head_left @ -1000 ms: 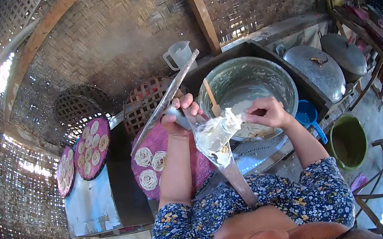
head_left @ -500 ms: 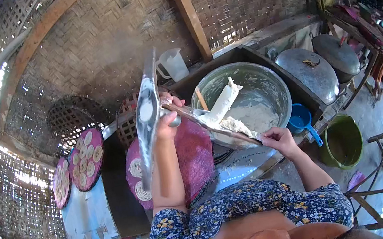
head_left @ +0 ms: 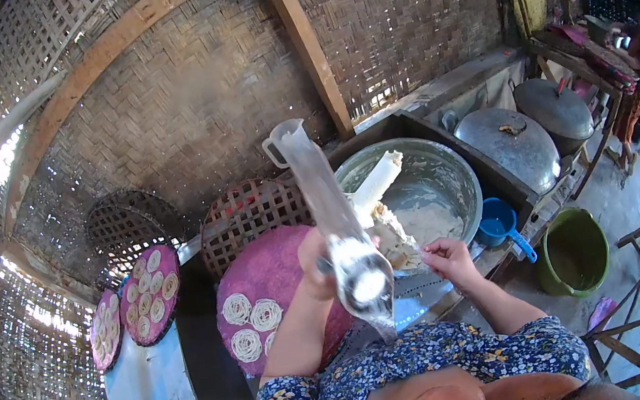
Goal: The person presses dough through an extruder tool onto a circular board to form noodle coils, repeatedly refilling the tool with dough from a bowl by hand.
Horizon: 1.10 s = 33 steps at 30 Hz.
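My left hand is closed around a long hinged press, whose near arm is shiny and has a round white patch. The press stands nearly upright in front of me. Behind it a dough-coated white cylinder juts over a large metal basin, with ragged dough below it. My right hand is at the basin's near rim, its fingertips pinched together beside the dough; what they grip is too small to make out. A pink round tray with coiled noodle-like rounds lies under my left forearm.
Two more pink trays of rounds lean at the left. A woven basket and a clear jug stand behind. Right of the basin are a blue dipper, lidded pots and a green bucket.
The press has turned so that its near arm now faces me, lower and farther right. My right hand has shifted slightly left and down, now pinching at the basin's rim.
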Each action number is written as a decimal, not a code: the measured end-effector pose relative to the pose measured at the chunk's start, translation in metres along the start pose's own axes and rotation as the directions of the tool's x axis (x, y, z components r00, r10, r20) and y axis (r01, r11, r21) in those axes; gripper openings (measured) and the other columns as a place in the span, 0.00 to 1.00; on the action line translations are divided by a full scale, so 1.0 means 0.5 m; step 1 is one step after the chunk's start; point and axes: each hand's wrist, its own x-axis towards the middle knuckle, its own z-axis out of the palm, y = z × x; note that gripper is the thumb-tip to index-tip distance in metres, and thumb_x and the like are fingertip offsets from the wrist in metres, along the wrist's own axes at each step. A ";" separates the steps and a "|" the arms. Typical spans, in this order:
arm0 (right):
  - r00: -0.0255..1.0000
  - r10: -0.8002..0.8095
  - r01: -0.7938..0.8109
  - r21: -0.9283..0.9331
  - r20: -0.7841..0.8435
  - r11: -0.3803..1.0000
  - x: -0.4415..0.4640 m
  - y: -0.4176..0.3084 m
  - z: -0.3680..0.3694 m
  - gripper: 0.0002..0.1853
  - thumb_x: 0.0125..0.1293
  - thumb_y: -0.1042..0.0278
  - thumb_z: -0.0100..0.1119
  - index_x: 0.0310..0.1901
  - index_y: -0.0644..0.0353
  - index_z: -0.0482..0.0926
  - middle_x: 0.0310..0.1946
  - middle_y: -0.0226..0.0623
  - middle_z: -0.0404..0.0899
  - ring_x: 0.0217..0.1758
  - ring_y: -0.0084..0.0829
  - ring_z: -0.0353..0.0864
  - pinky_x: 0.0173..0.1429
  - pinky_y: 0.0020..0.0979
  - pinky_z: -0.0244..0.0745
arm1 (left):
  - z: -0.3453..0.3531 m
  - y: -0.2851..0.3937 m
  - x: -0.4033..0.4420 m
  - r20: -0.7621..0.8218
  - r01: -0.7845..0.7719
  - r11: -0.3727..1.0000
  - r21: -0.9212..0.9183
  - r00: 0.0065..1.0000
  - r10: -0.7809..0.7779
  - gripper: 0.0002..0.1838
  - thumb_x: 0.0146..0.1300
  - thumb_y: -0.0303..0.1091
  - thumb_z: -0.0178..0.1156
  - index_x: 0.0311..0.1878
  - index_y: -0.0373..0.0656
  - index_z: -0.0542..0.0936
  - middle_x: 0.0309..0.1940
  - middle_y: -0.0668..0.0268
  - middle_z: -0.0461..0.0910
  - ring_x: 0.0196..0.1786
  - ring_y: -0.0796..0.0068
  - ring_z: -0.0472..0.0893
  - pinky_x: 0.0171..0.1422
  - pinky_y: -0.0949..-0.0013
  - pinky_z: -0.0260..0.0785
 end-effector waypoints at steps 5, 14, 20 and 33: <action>1.000 -0.004 0.004 -0.019 -0.001 1.000 -0.016 -0.004 0.015 0.11 0.56 0.69 0.62 0.35 0.68 0.76 0.20 0.27 0.74 0.20 0.12 0.66 0.22 0.16 0.59 | -0.007 -0.004 0.001 0.505 -0.529 -0.008 0.849 0.806 0.310 0.09 0.51 0.32 0.60 0.31 0.37 0.75 0.28 0.56 0.76 0.31 0.59 0.79 0.40 0.62 0.72; 0.993 0.007 -0.014 0.057 0.117 0.998 -0.035 -0.062 0.037 0.11 0.55 0.67 0.63 0.36 0.66 0.78 0.23 0.28 0.76 0.22 0.14 0.70 0.24 0.16 0.61 | -0.062 -0.018 -0.038 0.402 -0.450 0.132 0.883 0.871 0.281 0.12 0.47 0.30 0.63 0.34 0.37 0.73 0.29 0.57 0.76 0.31 0.61 0.78 0.43 0.61 0.72; 0.959 -0.269 0.199 -0.456 -0.093 0.868 0.066 -0.066 -0.085 0.15 0.49 0.63 0.66 0.33 0.66 0.80 0.26 0.34 0.80 0.28 0.22 0.77 0.34 0.26 0.71 | -0.016 0.111 -0.084 0.107 -0.379 0.218 0.899 0.675 0.730 0.24 0.42 0.23 0.63 0.45 0.41 0.67 0.36 0.65 0.67 0.40 0.67 0.73 0.54 0.57 0.68; 0.543 -0.042 -0.046 0.080 0.839 0.996 0.069 -0.117 0.177 0.53 0.47 0.20 0.40 0.60 0.64 0.63 0.52 0.52 0.70 0.49 0.41 0.75 0.51 0.39 0.70 | -0.093 0.230 -0.189 -0.196 -0.669 0.735 0.109 0.711 0.676 0.16 0.37 0.32 0.59 0.34 0.51 0.71 0.35 0.68 0.63 0.39 0.66 0.71 0.55 0.57 0.66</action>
